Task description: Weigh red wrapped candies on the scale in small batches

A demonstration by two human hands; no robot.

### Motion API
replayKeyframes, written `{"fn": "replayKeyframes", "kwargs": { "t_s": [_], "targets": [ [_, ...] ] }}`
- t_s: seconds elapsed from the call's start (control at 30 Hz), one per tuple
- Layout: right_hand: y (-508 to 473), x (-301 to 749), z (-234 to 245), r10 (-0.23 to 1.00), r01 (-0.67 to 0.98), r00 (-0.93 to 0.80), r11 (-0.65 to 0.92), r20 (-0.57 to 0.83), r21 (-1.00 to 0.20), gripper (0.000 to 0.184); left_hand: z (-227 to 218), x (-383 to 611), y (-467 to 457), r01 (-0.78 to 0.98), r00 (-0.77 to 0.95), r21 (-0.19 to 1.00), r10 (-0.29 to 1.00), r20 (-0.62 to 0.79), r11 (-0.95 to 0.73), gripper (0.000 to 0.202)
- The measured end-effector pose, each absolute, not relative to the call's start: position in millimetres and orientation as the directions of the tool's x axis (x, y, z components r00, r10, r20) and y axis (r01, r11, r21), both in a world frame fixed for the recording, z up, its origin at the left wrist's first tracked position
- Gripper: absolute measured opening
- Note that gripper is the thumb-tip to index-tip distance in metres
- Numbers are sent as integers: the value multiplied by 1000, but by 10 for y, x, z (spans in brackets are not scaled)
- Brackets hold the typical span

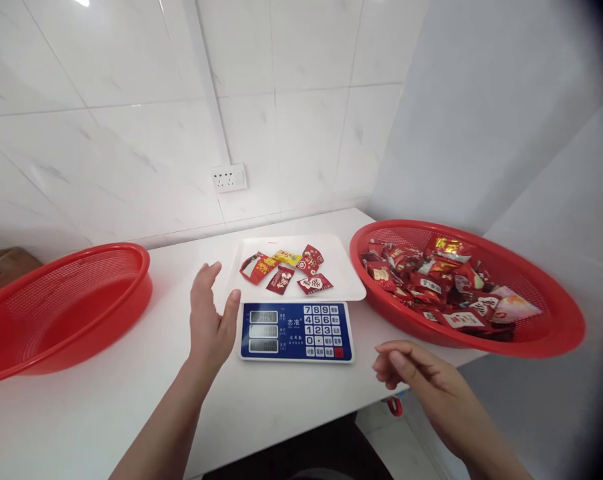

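Observation:
My left hand (212,320) hovers at the left front of the scale, thumb and fingers spread, holding nothing. My right hand (419,377) is in front of the right basket, its fingers curled and thumb drawn close to them; no object shows in it. Between the hands stands a digital scale (294,331) with a blue keypad and three small displays. Several small wrapped snack packets (315,283), mostly red and one yellow, lie scattered on its white tray (344,287). To the right, a red plastic basket (556,320) holds a heap of similar packets (431,280).
Another red basket (111,320) stands on the left of the white table (176,267), with a cardboard box (16,265) behind it. A wall socket (229,178) is on the tiled wall. The right basket overhangs the table's edge. Below hangs a red-handled object (395,406).

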State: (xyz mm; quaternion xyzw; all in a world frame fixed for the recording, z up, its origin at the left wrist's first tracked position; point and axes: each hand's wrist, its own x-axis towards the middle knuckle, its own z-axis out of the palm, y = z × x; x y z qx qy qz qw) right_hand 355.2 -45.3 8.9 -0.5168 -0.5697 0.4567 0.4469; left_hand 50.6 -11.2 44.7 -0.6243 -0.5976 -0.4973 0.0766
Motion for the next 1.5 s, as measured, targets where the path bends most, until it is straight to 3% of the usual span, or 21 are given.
{"fn": "replayKeyframes", "kwargs": {
  "t_s": [0.1, 0.17, 0.23, 0.33, 0.43, 0.53, 0.7, 0.8, 0.97, 1.17, 1.5],
  "targets": [
    [-442, 3667, 72, 927, 331, 279, 151, 250, -931, 30, 258, 297, -230, 906, -99, 279, 482, 871, -319, 45],
    [-414, 3724, 132, 779, 479, 450, 202, 436, -854, 29, 145, 167, -239, 918, -119, 272, 457, 882, -287, 44],
    [-358, 3785, 214, 712, 626, 460, 163, 531, -762, 31, 43, 82, -222, 908, -181, 331, 472, 863, -258, 42],
    [-234, 3896, 275, 829, 779, 323, 41, 457, -625, 42, -87, 49, -202, 867, -259, 431, 514, 818, -249, 40],
    [-118, 3993, 217, 909, 895, 149, 43, 388, -444, 51, -175, 65, -209, 802, -351, 561, 596, 722, -207, 39],
    [-53, 4028, 123, 912, 954, 49, 78, 408, -290, 55, -208, 66, -222, 734, -420, 662, 667, 616, -150, 38],
    [-29, 4016, 40, 890, 984, -15, 95, 456, -153, 57, -203, 50, -211, 638, -486, 763, 717, 500, -99, 38],
    [-32, 3985, 54, 859, 983, -43, 127, 510, -131, 53, -203, 50, -206, 621, -487, 779, 735, 471, -87, 38],
    [3, 3697, 273, 766, 918, -86, 308, 637, -248, 36, -213, 53, -207, 609, -489, 789, 746, 453, -80, 38],
    [436, 3073, 579, 767, 774, -379, 569, 517, -277, 27, -213, 51, -209, 586, -494, 807, 759, 424, -70, 38],
    [1191, 2444, 677, 804, 826, -544, 563, 239, -15, 27, -179, 6, -225, 588, -521, 807, 743, 419, -43, 39]
  ]
}}
